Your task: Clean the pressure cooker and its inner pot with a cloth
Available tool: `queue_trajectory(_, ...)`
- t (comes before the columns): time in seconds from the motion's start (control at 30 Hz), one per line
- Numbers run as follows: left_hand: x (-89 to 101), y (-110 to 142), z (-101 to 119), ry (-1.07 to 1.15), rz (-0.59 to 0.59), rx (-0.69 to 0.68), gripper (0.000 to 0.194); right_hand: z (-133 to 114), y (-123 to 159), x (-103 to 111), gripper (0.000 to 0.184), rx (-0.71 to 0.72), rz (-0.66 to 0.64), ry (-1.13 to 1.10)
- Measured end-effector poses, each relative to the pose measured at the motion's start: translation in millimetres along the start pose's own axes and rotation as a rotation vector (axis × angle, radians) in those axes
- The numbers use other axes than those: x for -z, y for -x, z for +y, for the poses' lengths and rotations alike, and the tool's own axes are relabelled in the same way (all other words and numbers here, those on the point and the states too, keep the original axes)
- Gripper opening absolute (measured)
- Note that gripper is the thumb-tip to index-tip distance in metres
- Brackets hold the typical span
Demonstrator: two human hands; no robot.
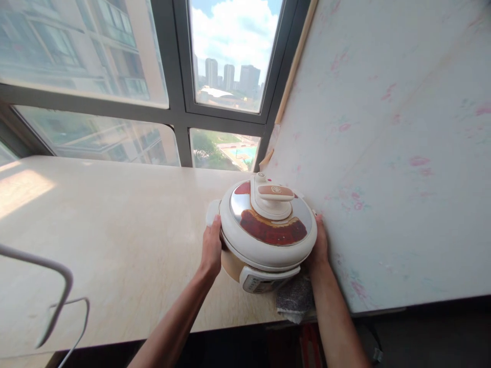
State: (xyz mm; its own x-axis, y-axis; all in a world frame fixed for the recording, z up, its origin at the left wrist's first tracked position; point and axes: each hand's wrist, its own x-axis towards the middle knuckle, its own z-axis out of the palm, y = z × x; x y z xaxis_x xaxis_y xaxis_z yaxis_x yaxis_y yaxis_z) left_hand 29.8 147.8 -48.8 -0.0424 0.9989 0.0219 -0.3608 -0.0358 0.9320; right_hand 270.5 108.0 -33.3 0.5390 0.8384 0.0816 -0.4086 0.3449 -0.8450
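Note:
A white and gold electric pressure cooker [268, 245] with a red-patterned metal lid stands at the right end of the sill, by the wall. Its lid handle and steam valve point up, and the control panel faces me. My left hand [211, 243] is closed on its left side, at the side handle. Against the right side lies my right hand [319, 243], its fingers mostly hidden behind the pot. A grey cloth [294, 299] lies under the cooker's front right, close to my right wrist.
The pale stone sill [115, 230] runs left below the dark window frame [178, 102]. On the right rises a flowered wall [399, 153]. A grey curved tube [57, 271] and a thin cord stand at the left front. The sill's front edge drops to a dark space.

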Motion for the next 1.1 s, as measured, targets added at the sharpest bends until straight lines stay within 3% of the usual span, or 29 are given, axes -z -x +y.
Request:
queue_trajectory(0.1, 2.7, -1, -2, -0.005, -0.018, 0.02, 0.059, 0, 7, 3, 0.058, -0.074, -0.051, -0.006)
queue_trajectory(0.33, 0.4, 3, -1, -0.02, -0.043, -0.049, 0.06, 3, 24, -4, 0.057, 0.038, -0.004, 0.001)
queue_trajectory(0.63, 2.1, 2, -3, -0.05, -0.073, -0.046, 0.063, 4, 27, -3, 0.065, 0.004, 0.088, 0.066)
queue_trajectory(0.73, 2.6, 0, -4, -0.064, -0.091, -0.044, 0.065, 6, 33, 0, 0.062, 0.02, 0.176, 0.102)
queue_trajectory(0.9, 8.6, 0, 0, -0.066, -0.199, -0.066, 0.068, 15, 57, 1, 0.037, 0.192, 0.489, 0.158)
queue_trajectory(1.03, 25.6, -1, 3, -0.031, -0.337, -0.071, 0.067, 46, 107, 10, 0.018, 0.478, 0.737, 0.194)
queue_trajectory(1.1, 41.1, -1, -2, -0.034, -0.328, -0.081, 0.063, 74, 142, 18, 0.019, 0.412, 0.739, 0.253)
